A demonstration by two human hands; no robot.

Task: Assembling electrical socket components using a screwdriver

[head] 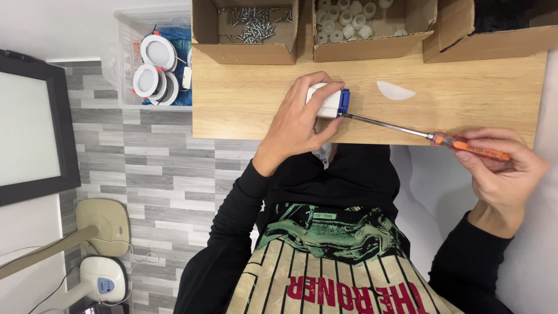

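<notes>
While the white plastic housing (323,100) is pressed against the wooden tabletop (244,104), it is gripped by the left hand (297,125), whose fingers (311,81) are curled over its top and whose thumb is set beneath it. A blue end piece (344,100) is seen on the housing at the 3 o'clock side. The tip of a screwdriver (430,136) is placed against that blue piece, and its metal shaft is stretched from there toward 4 o'clock. The orange handle is grasped by the right hand (503,174), with the fingers clenched around it just off the tabletop's near edge. The housing lies close to the near edge of the tabletop, roughly at its middle.

A thin white curved piece (395,91) is laid flat on the tabletop, at 3 o'clock from the housing and apart from it. Along the far edge, at 12 o'clock, three open cardboard boxes are lined up: one with screws (254,23), one with small white rings (346,20), and a third box (488,35) whose contents cannot be told. At 9 o'clock, beyond the tabletop's edge, a clear plastic bin (131,35) is stood on the floor, and round white lamp fittings (157,52) are held in it.
</notes>
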